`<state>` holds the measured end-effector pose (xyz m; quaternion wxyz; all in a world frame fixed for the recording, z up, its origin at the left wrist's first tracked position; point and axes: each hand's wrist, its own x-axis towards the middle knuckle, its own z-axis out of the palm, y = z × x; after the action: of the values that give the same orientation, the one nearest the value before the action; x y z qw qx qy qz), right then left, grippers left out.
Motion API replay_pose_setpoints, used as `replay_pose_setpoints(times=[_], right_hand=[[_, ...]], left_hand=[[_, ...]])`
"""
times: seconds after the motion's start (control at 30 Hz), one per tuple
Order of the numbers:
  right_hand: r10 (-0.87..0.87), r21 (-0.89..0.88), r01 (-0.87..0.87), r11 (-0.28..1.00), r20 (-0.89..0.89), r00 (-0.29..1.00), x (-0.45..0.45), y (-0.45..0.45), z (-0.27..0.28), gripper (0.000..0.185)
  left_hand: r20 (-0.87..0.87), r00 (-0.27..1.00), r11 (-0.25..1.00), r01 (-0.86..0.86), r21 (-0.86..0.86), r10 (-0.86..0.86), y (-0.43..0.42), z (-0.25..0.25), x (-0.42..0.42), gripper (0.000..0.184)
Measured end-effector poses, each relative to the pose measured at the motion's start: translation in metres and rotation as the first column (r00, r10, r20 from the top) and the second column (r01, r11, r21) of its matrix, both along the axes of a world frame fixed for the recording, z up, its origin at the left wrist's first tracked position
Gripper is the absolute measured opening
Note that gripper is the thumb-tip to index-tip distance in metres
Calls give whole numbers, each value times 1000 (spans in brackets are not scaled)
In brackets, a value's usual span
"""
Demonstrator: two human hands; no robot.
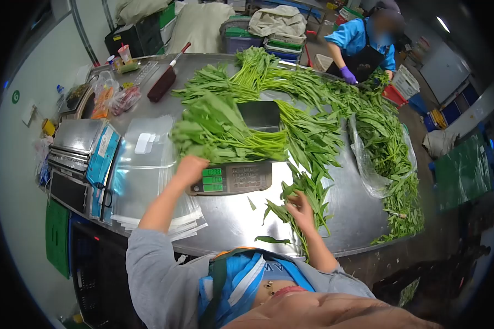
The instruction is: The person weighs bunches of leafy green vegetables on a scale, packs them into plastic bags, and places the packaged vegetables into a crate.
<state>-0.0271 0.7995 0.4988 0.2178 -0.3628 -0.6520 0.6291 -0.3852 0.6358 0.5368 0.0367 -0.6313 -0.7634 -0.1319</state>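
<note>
The metal table (351,219) spans the frame, bare at lower right of centre. At centre, the big bunch of greens (219,131) lies left to right across the scale (252,176), leaves leftward, just above the nearer left hand (192,169). Lower centre, loose greens (315,192) sit beside the right hand's (300,211) bent fingers; whether either hand grips, I cannot tell.
</note>
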Motion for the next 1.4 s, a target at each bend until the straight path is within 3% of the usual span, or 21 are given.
replay_pose_setpoints(times=[0.07, 0.17, 0.23, 0.3, 0.37, 0.47, 0.5, 0.57, 0.63, 0.73, 0.83, 0.87, 0.9, 0.93, 1.03, 1.1, 1.17, 1.23, 1.3, 1.33, 1.4], right_hand=[[29, -337, -75, 939, -138, 990, -53, -12, -6, 59], [-265, -825, -347, 445, -492, 830, -99, 8, -3, 53], [-258, -793, -305, 528, -492, 831, -88, 20, -16, 39], [-297, -812, -221, 541, -429, 853, -67, 22, -18, 35], [-282, -826, -178, 535, -372, 884, -46, 26, -27, 36], [-153, -655, -8, 755, -187, 970, -28, 27, -35, 44], [-101, -546, 26, 837, -108, 989, -25, 24, -31, 49], [-132, -126, 138, 982, 56, 990, -26, 21, -47, 46], [-175, 279, 107, 954, 232, 957, -24, 15, -44, 66], [-82, 317, -33, 948, 342, 936, -23, 4, 2, 67], [238, 101, -236, 966, -1, 971, -31, 16, 0, 92], [332, 330, -338, 881, 78, 940, -36, 5, 14, 100], [401, 533, -426, 731, 170, 900, -41, -9, 35, 109], [339, 553, -548, 628, 439, 832, -45, -19, 44, 118], [480, 402, -672, 622, 482, 732, -40, -17, 67, 113], [525, 304, -715, 630, 512, 680, -19, -27, 62, 108], [580, 339, -750, 568, 482, 657, 18, -34, 16, 109], [557, 134, -782, 609, 630, 542, 59, -65, -25, 108], [326, 268, -778, 568, 795, 512, 68, -117, 2, 107], [326, 268, -778, 568, 795, 512, 63, -129, 6, 107], [234, 320, -682, 657, 774, 589, 56, -153, 6, 106]], left_hand=[[113, 992, 994, 57, -97, -46, 12, 18, 64, 18], [474, 866, 910, 315, -270, -159, 35, 78, 148, 29], [701, 705, 989, 144, 8, -109, 54, 85, 141, 27], [638, 759, 850, -246, 466, -129, 78, 66, 93, 26], [627, 771, 791, -449, 416, 108, 86, 24, 34, 28], [956, 86, 940, -225, -255, 280, 80, -66, 3, 30], [911, -237, 929, -71, -362, 337, 72, -78, 24, 32], [884, -386, 964, 101, -245, 265, 63, -87, 67, 38], [918, -335, 976, 123, -181, 213, 72, -101, 118, 45], [918, -396, 961, -255, -108, -2, 70, -79, 178, 48], [909, -392, 831, -546, -107, -141, 59, -49, 201, 51], [921, -333, 763, -644, -66, -201, 60, -55, 208, 45], [945, -272, 773, -633, -33, -182, 59, -52, 217, 59], [890, -418, 779, -614, -129, -183, 55, -49, 230, 68], [812, -583, 923, -304, -234, 14, 13, -29, 251, 91], [964, -36, 956, 144, -254, 262, -24, -59, 229, 72], [692, 706, 958, 71, -278, 149, -75, -65, 172, 27], [293, 854, 900, -379, -218, 430, -137, -102, 81, 20], [-18, 844, 769, -498, -401, 537, -217, -134, -10, 15], [-112, 873, 841, -487, -238, 474, -262, -144, -35, 14], [-275, 844, 783, -532, -321, 460, -310, -148, -57, 14]])
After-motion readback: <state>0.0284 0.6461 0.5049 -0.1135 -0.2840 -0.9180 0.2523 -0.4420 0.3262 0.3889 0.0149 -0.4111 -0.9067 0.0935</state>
